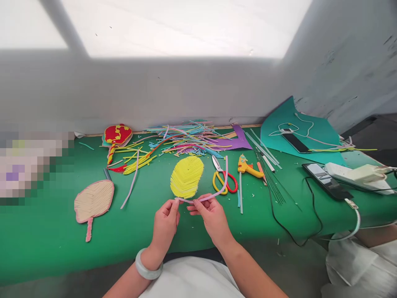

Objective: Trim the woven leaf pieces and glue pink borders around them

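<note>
Between both hands runs a pale pink pipe cleaner [223,182], its free end curving up to the right. My left hand [166,220] pinches one end of it between thumb and fingertips. My right hand [211,213] is closed on it a little farther along. Just beyond the fingers lies a yellow leaf-shaped panel [187,177] covered in pipe cleaners. Scissors [221,176] with one yellow and one red handle rest to its right. Left of the panel, another pink pipe cleaner [132,182] lies loose on the green table [139,231].
A beige fan shape [94,200] and a red-and-yellow one [118,134] lie left. Pipe cleaners [189,136] are heaped at the back. Rightward are a yellow glue gun [248,167], thin wires [274,186], phones [325,180] and a power strip [359,176]. Another person's white clothing [353,265] shows lower right.
</note>
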Motion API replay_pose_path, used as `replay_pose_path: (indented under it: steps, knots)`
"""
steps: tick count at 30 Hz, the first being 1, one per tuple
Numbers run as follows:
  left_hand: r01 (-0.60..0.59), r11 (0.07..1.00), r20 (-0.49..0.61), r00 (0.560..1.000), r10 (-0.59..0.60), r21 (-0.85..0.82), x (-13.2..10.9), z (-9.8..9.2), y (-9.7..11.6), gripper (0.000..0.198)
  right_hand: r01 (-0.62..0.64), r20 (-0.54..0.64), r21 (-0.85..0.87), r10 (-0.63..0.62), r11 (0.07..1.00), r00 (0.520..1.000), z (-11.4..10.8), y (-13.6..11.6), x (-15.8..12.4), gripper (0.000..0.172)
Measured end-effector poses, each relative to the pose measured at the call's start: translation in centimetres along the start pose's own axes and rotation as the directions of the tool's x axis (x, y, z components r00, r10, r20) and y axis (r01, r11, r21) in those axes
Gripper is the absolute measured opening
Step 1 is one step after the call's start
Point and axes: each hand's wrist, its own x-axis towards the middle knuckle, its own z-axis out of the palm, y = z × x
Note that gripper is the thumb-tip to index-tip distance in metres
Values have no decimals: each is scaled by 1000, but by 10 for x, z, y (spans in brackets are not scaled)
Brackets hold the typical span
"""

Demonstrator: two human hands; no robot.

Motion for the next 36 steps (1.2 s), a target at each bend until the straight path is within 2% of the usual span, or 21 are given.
replay_pose_path:
  steps: [18, 36]
  knots:
    - [6, 999, -58, 998, -3, 41, -1, -1, -4, 54, -23, 6, 58, 22, 998, 1000, -1, 1, 0, 55]
    - [11, 999, -56, 998, -8, 43, -2, -3, -7, 51, -38, 11, 41, 38, 998, 999, -3, 3, 0, 57]
